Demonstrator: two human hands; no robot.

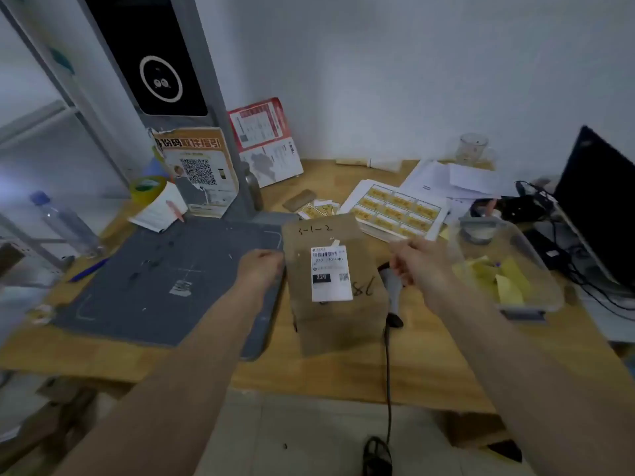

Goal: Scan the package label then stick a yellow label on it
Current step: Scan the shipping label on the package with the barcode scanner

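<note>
Package (335,286) sits mid-desk, long axis running 12 to 6. Left hand (261,267) grips its 9 o'clock edge, fingers curled. Right hand (417,262), fingers loosely curled but blurry, is nearest the yellow label sheet (398,209) at its 12 o'clock.

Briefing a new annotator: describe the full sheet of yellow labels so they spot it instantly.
Start at the wooden desk, then find the brown cardboard package at its centre. Just beyond the package's far right corner lies the yellow label sheet: a white sheet with a grid of yellow stickers, unlike the plain white papers behind it.
</note>
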